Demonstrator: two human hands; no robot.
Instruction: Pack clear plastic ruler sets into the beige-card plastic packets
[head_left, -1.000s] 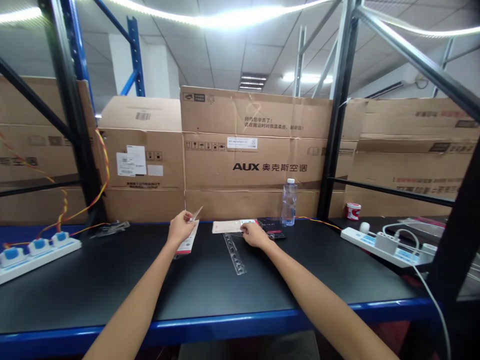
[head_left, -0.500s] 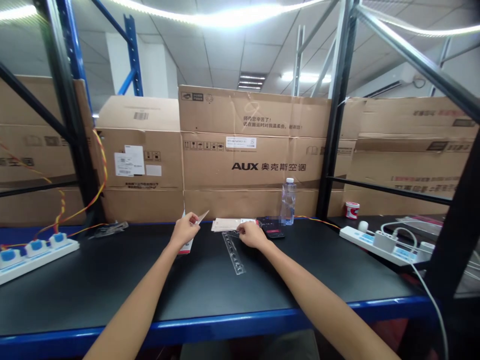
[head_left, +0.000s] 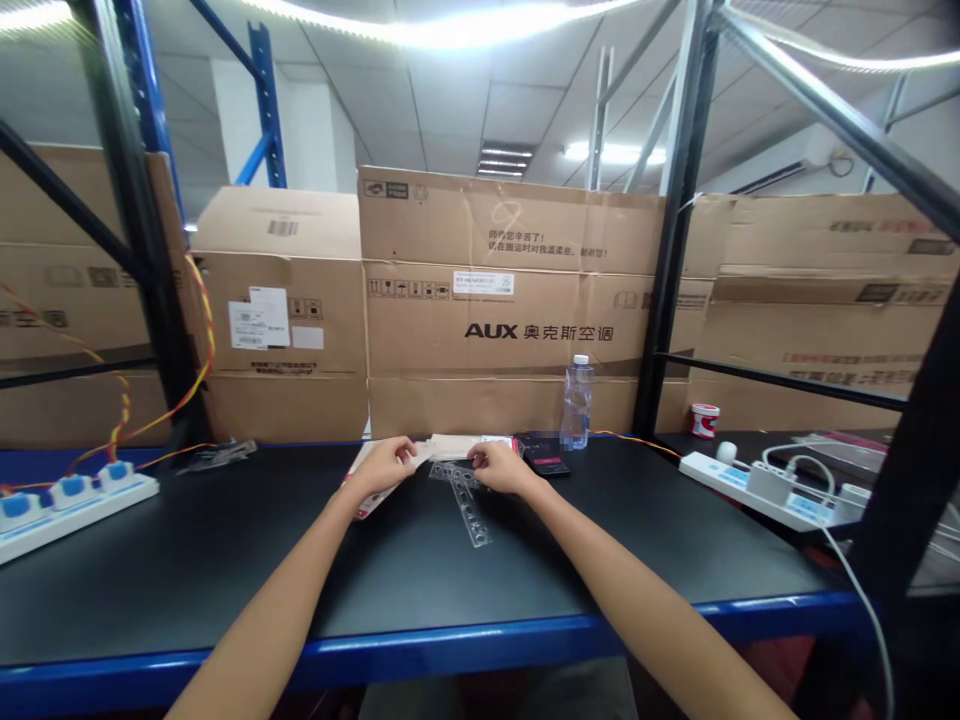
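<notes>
Both of my arms reach across the black bench top. My left hand is closed in a pinch on a small card, held low over a red-edged card that lies on the bench. My right hand is closed on the upper end of a clear plastic strip with a row of small round pockets; the strip runs toward me. A stack of pale paper cards lies between and just behind the two hands.
Behind the cards lie a dark phone-like device and a clear water bottle. Power strips sit at the left and right, each with cords. A small red-and-white cup stands right of a black post. Cardboard boxes wall the back.
My left hand has come down and rightward with its card, from raised above the bench to low near the paper stack. My right hand has shifted slightly left onto the strip's top end.
</notes>
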